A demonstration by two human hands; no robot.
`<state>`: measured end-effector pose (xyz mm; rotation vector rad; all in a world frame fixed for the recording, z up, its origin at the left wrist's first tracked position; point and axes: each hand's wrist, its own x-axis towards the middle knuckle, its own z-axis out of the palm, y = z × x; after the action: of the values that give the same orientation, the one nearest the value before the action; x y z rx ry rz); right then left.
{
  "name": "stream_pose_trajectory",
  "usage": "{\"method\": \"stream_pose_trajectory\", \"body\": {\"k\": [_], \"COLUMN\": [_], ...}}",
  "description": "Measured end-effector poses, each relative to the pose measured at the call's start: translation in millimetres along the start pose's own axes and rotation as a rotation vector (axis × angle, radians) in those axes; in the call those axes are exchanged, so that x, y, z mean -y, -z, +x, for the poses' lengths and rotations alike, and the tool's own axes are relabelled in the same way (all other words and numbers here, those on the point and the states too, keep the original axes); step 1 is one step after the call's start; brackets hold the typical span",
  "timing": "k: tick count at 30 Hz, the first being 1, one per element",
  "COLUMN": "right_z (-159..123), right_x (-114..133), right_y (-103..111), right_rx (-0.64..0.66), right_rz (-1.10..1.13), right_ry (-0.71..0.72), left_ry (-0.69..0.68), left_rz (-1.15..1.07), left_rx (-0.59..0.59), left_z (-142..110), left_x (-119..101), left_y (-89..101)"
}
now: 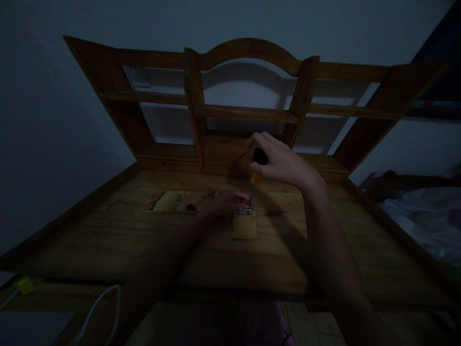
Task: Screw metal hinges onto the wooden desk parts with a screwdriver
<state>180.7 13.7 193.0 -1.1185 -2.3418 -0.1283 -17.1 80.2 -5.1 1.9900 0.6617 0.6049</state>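
The right hand [276, 161] grasps a screwdriver [255, 179] by its black-and-yellow handle, shaft angled down to the right end of a metal hinge [245, 211]. The hinge sits along the far edge of a small wooden piece [245, 227], midway between the tabletop's [108, 240] front and back edges. The left hand [230, 201] is at the hinge's left end; whether its fingers grip anything cannot be told. A thin rod [111, 204] lies near the tabletop's left edge.
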Motion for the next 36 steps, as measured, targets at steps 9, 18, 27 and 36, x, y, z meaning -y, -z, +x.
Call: {"method": "stream_pose_trajectory", "body": {"k": [9, 18, 27, 36], "right_z": [2, 2, 2, 4], "right_x": [0, 4, -5, -4], "right_y": [-3, -1, -3, -2], "right_rx": [-0.049, -0.035, -0.036, -0.058], "right_rz": [0.016, 0.028, -0.084, -0.084], "right_ry": [-0.017, 0.013, -0.013, 0.004], "left_ry": [-0.027, -0.01, -0.012, -0.021], "left_rz": [0.037, 0.018, 0.005, 0.018], "left_rx": [0.001, 0.003, -0.004, -0.012], "left_z": [-3, -2, -2, -3], "left_x": [-15, -8, -9, -10], "left_y": [1.0, 1.0, 0.0, 1.0]}}
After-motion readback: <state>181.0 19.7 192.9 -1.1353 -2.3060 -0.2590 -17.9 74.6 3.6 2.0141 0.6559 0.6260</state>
